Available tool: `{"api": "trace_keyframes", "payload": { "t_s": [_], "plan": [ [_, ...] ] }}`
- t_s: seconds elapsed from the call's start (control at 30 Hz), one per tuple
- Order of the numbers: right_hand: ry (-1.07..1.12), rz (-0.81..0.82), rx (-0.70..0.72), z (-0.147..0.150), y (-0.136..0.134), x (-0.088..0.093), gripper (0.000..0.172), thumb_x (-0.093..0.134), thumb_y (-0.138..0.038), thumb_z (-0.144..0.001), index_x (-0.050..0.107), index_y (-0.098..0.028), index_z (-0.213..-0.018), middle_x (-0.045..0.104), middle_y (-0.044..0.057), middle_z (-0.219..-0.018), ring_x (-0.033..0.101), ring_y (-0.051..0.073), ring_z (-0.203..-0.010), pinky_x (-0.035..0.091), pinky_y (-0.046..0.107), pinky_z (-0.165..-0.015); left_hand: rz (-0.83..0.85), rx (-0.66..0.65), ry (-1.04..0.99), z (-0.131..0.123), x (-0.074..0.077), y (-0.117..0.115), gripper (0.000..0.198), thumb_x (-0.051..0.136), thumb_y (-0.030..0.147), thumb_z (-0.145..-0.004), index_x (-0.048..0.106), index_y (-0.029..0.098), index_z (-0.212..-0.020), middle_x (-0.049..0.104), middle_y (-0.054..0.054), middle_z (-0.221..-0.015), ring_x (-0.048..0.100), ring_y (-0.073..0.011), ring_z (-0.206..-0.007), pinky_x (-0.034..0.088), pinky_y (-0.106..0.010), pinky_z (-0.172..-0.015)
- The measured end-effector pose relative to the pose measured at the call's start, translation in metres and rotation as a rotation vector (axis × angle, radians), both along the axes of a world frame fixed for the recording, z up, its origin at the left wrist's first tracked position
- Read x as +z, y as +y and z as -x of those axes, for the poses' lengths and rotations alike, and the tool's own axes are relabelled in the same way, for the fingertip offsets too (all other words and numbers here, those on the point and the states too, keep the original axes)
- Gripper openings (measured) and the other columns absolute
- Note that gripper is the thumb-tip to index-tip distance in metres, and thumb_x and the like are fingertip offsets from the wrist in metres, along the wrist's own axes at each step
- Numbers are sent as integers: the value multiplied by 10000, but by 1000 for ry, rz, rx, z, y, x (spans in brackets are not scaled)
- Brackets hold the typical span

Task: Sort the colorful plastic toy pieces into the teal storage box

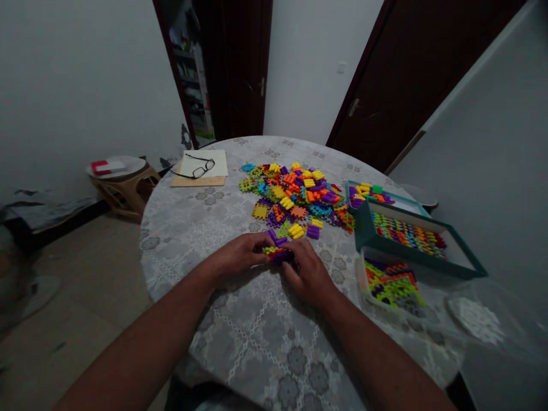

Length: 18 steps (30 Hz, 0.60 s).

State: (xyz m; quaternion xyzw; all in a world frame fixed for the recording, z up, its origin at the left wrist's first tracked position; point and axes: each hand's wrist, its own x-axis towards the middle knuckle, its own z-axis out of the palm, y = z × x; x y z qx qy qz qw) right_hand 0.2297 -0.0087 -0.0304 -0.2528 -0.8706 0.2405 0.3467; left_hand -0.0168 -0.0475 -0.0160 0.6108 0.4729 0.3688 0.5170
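Near the middle of the round table, my left hand and my right hand are both closed on a small cluster of plastic building pieces in yellow-green, red and purple. The fingers hide part of it, and the right fingertips cover its purple end. Just beyond my hands lie a purple ribbed piece, a yellow ribbed piece and another purple ribbed one. Behind these spreads a big loose pile of colourful notched and ribbed building pieces.
Right of the pile stand a shallow lid with pieces, a green box with neat rows, and a clear tub of flat pieces. A plastic bag holds white pieces. Glasses rest on papers at the far left.
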Motion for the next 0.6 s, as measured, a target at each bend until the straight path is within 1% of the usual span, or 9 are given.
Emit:
{"api": "trace_keyframes", "payload": {
  "t_s": [0.07, 0.17, 0.23, 0.3, 0.37, 0.43, 0.5, 0.6],
  "plan": [
    [-32, 17, 31, 0, 1, 0, 417, 632, -131, -952, 620, -234, -1356, 665, 120, -1234, 667, 267, -1136, 588, 426, -999, 11, 17, 27, 1, 0, -1, 207, 797, 212, -820, 746, 215, -1020, 763, -30, -975, 672, -192, -899, 514, -314, -839],
    [-41, 35, 57, -1, 2, 0, 450, 632, -125, -956, 610, -245, -1389, 685, 117, -1247, 671, 268, -1160, 586, 445, -1024, 62, -4, 1, 2, 0, -2, 257, 795, 223, -824, 750, 219, -1076, 773, -34, -961, 683, -198, -885, 515, -317, -816],
    [-28, 29, 70, -1, 1, 0, 484, 631, -123, -960, 591, -248, -1426, 673, 128, -1319, 653, 275, -1241, 565, 472, -1088, 72, -46, -27, 3, 0, -4, 302, 805, 253, -840, 753, 211, -1135, 787, -52, -992, 699, -206, -899, 523, -325, -821],
    [-23, 17, 81, -1, 0, 0, 533, 632, -120, -959, 563, -252, -1471, 642, 140, -1405, 617, 282, -1336, 528, 498, -1160, 63, -82, -42, 4, 0, -4, 315, 813, 279, -852, 762, 200, -1153, 794, -66, -1019, 710, -214, -921, 532, -336, -842],
    [-34, 5, 89, -1, -1, 0, 570, 633, -116, -955, 545, -262, -1499, 617, 143, -1456, 592, 286, -1389, 506, 510, -1196, 56, -83, -43, 5, 0, -5, 314, 821, 294, -854, 775, 197, -1149, 799, -74, -1032, 714, -221, -935, 538, -344, -858],
    [-54, 0, 102, -1, -1, 0, 575, 630, -111, -953, 546, -269, -1499, 615, 141, -1458, 601, 284, -1380, 518, 507, -1185, 54, -60, -27, 6, 0, -6, 315, 828, 293, -842, 785, 204, -1142, 801, -70, -1021, 714, -220, -922, 538, -340, -850],
    [-70, 6, 102, -1, -1, 0, 547, 629, -115, -957, 561, -265, -1478, 633, 138, -1415, 630, 280, -1323, 551, 493, -1139, 65, -52, -4, 6, 1, -6, 340, 829, 278, -828, 781, 215, -1159, 799, -55, -989, 710, -210, -892, 536, -328, -827],
    [-66, 25, 71, -1, 0, 1, 487, 634, -127, -964, 593, -251, -1434, 663, 131, -1326, 662, 274, -1226, 586, 469, -1065, 88, -82, -8, 6, 3, -6, 380, 823, 249, -817, 762, 215, -1191, 798, -49, -990, 713, -204, -894, 538, -325, -831]
  ]
}}
